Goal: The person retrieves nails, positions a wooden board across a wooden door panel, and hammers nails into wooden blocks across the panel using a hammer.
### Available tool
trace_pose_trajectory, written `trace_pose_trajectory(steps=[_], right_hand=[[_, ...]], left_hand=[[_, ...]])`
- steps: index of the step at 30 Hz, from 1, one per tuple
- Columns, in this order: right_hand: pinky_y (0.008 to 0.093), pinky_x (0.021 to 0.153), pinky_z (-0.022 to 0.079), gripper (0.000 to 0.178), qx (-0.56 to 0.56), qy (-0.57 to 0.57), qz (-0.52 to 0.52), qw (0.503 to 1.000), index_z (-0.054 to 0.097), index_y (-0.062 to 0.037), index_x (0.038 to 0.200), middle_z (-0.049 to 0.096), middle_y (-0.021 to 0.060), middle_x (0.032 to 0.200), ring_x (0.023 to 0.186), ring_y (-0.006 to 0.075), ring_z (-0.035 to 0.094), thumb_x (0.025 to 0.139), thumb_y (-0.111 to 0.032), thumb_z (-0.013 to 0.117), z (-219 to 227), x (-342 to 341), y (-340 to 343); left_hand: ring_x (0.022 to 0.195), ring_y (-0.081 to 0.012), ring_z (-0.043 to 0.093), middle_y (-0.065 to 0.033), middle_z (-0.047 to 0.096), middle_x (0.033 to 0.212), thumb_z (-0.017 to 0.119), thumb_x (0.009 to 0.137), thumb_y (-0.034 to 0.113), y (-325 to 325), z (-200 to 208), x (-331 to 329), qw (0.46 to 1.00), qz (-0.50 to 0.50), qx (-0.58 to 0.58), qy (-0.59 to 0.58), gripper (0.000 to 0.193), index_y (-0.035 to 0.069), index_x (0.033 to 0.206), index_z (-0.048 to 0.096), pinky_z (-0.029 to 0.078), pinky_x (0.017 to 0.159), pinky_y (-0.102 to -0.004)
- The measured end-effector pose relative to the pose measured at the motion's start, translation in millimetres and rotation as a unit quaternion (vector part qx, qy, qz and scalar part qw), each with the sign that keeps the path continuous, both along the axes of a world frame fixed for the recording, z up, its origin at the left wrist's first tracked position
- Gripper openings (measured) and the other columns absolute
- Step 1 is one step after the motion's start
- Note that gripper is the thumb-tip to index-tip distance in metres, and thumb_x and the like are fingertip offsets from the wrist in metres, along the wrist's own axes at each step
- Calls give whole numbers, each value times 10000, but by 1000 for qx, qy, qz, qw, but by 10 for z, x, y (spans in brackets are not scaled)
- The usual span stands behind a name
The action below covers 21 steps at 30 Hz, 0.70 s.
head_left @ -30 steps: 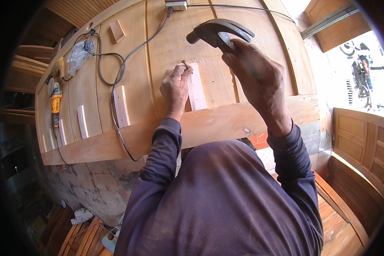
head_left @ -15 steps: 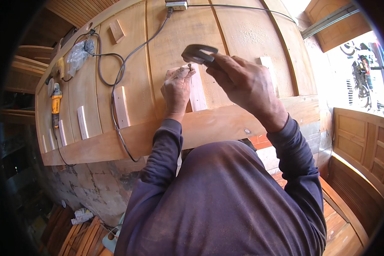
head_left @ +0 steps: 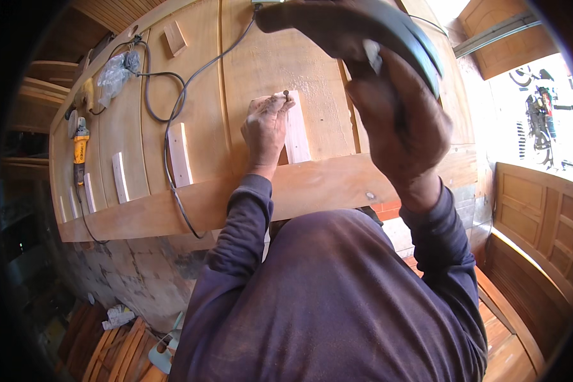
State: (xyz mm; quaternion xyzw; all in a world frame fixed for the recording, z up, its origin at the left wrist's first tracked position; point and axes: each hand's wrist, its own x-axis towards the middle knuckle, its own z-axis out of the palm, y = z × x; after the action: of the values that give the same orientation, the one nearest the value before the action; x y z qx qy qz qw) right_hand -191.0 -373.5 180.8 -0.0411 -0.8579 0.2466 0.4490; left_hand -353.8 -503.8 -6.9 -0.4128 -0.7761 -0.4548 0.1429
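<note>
My left hand pinches an upright nail near the far end of a pale wood strip. That strip lies on a large wooden panel, its near end by the raised front rail. Closed around a dark claw hammer, my right hand is lifted above the panel, to the right of the nail. The hammer head looks large and slightly blurred, well apart from the nail. Its handle is mostly hidden by my fingers.
More wood strips stand in a row leftward along the rail. A yellow angle grinder, a plastic bag and a looping black cable lie at left. Panelled doors lean at right; wooden slats are piled at lower left.
My right hand has raised the hammer up and to the right, away from the nail. My left hand still holds the nail at nearly the same spot.
</note>
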Motion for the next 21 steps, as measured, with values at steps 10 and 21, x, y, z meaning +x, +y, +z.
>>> trace_pose_trajectory(steps=[10,21], right_hand=[[299,635,578,264,-148,-138,-142,969,740,-68,1234,778,133,893,752,131,748,1002,-176,806,-447,230,85],[234,550,442,367,-514,11,63,855,582,-32,1409,627,32,903,681,66,553,1083,-157,693,-604,725,-97]], left_hand=[[904,-273,736,-89,795,954,813,918,58,9,23,4,1000,-14,0,19,80,54,980,763,599,801,-390],[938,-122,695,-41,747,992,686,1081,88,-77,109,-12,972,24,99,-213,100,-11,1079,696,563,898,-287]])
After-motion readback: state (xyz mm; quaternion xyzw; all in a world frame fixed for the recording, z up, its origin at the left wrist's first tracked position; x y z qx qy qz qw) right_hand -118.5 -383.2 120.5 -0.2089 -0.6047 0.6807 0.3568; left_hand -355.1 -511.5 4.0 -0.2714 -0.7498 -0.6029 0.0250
